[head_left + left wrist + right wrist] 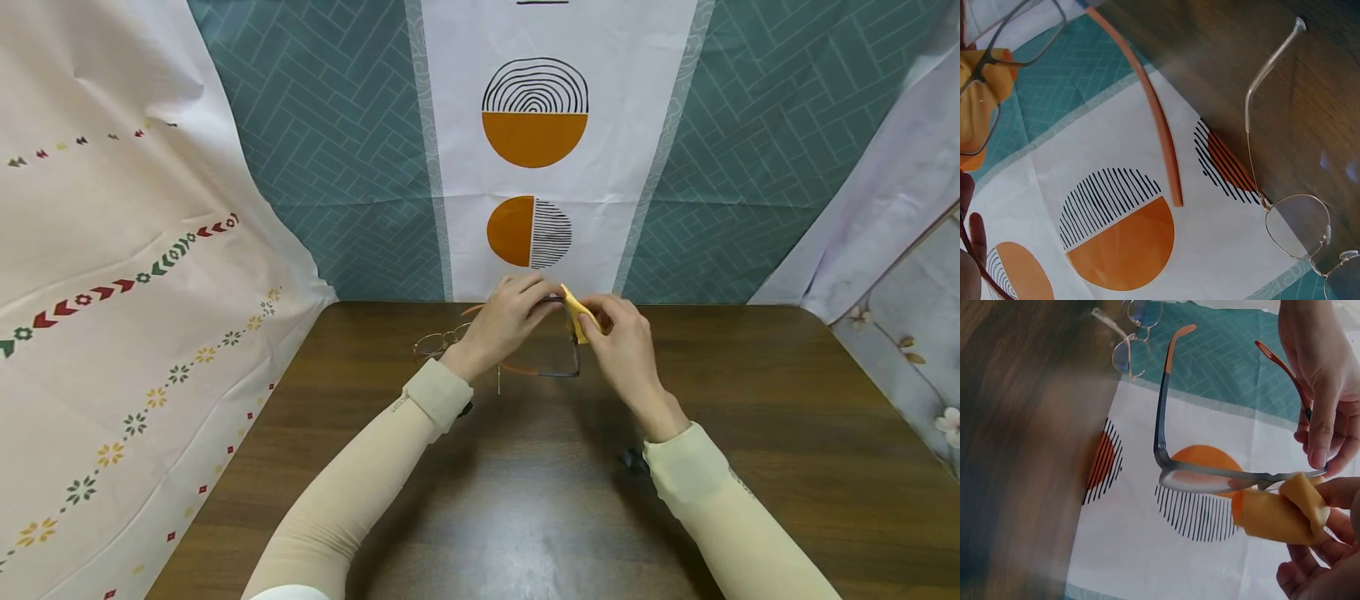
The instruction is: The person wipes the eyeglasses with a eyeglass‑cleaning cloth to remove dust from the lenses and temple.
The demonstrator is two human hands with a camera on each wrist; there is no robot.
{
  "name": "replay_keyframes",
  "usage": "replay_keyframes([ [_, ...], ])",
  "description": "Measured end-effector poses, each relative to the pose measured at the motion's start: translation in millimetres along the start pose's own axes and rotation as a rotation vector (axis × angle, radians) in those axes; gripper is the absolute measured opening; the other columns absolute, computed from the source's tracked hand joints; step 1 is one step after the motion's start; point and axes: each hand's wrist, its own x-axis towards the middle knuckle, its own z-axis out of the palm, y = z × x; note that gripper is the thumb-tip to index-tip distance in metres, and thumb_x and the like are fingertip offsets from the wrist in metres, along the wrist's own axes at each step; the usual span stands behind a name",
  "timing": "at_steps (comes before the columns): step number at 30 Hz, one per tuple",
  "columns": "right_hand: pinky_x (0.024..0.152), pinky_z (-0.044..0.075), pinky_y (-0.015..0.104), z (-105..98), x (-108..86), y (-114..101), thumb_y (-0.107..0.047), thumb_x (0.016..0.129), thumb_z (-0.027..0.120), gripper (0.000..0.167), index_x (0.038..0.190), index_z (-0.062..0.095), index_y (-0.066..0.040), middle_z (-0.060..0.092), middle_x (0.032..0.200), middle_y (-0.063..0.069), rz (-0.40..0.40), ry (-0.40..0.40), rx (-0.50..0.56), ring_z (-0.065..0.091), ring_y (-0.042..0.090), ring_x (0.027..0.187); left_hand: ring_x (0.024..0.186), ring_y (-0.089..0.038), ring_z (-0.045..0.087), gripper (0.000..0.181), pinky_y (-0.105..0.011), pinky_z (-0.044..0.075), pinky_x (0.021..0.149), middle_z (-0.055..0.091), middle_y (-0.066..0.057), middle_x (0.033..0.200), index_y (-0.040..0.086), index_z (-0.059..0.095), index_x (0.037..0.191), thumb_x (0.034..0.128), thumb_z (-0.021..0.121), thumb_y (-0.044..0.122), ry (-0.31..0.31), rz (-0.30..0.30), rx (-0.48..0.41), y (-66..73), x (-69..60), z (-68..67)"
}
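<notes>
A pair of eyeglasses (1162,415) with a dark frame and orange temple tips is held up above the table. At the frame's end, beside one hinge, my left hand (506,317) pinches it between thumb and fingers. A folded yellow cloth (1275,515) is gripped by my right hand (624,337), thumb on one side and fingers on the other. In the right wrist view the cloth lies against one lens and the nose bridge. Behind my left wrist, a second pair of glasses (1297,228) with thin gold rims rests on the table, temples unfolded.
The brown wooden table (540,500) ends at a far edge just beyond my hands. A patterned cloth backdrop (360,167) hangs behind it, and a pale flowered drape (150,333) falls along the left side. Another drape (885,275) hangs at the right.
</notes>
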Motion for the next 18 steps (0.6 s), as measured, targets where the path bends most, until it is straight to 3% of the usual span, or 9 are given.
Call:
replay_keyframes([
  [3,0.071,0.045,0.038,0,-0.4,-2,0.003,0.093,0.075,0.015,0.108,0.075,0.003,0.071,0.097,0.015,-0.03,0.006,0.036,0.058,0.031,0.086,0.097,-0.016,0.065,0.014,-0.036,0.045,0.093,0.069,-0.002,0.103,0.006,0.073,0.11,0.0988,0.072,0.013,0.035,0.03,0.011,0.3,-1.1,-0.4],
  [11,0.069,0.042,0.02,-3,-1.2,-9,-0.003,0.095,0.076,0.018,0.112,0.075,0.003,0.072,0.101,0.014,-0.036,0.007,0.134,0.056,0.021,0.086,0.095,-0.016,0.072,0.019,-0.039,0.049,0.103,0.078,-0.005,0.106,0.005,0.074,0.114,0.0943,0.075,0.007,0.135,0.121,0.074,1.0,-2.9,-3.7],
  [18,0.077,0.043,0.021,-5,-1.4,-13,-0.004,0.097,0.073,0.021,0.116,0.076,0.004,0.073,0.108,0.015,-0.064,0.035,0.231,0.057,0.022,0.097,0.093,-0.016,0.074,0.021,-0.043,0.045,0.111,0.078,-0.006,0.107,0.003,0.068,0.121,0.1005,0.068,0.007,0.14,0.144,0.101,0.8,-3.7,-6.0],
])
